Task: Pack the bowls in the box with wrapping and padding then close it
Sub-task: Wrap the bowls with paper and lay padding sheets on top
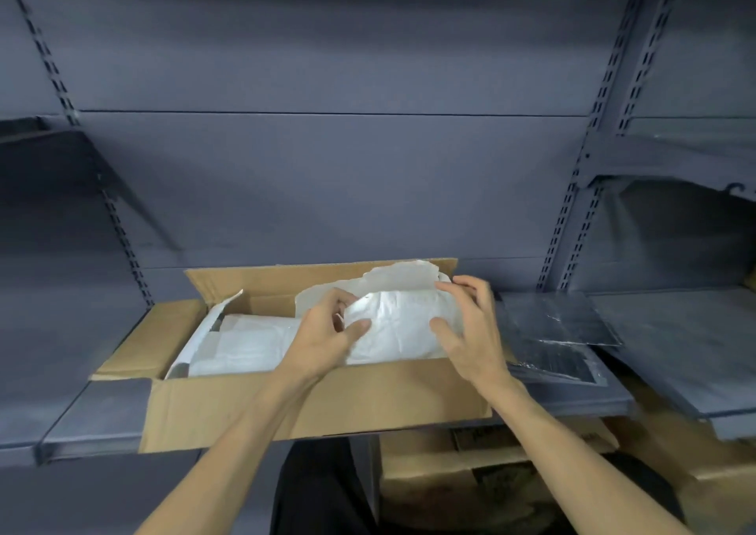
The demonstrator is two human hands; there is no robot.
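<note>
- Cardboard, brown and corrugated, forms the open rectangular box (319,403) that sits on the grey metal shelf (94,420), its flaps folded outward at the left, back and front.
- Inside the box, crumpled white wrapping paper (392,330) fills the right half in a rounded mound; whatever it covers cannot be seen, so no bowl is visible anywhere.
- A flatter white padded sheet (245,346) lies in the left half of the box, and a white piece stands along the left wall; what is beneath them is hidden.
- The left hand (323,338) rests on the left side of the mound, thumb and forefinger pinching a fold of the wrapping paper, the other fingers curled behind and partly hidden.
- The right hand (470,325) is at the right side of the mound, fingers spread and bent, the fingertips touching the paper's upper edge and the thumb pressing its side.
- Dark grey shiny flat sheets (556,325) lie stacked on the shelf just right of the box; their material is hard to make out.
- More brown cardboard boxes (491,477) sit below the shelf, cut off by the arms and the frame edge.
</note>
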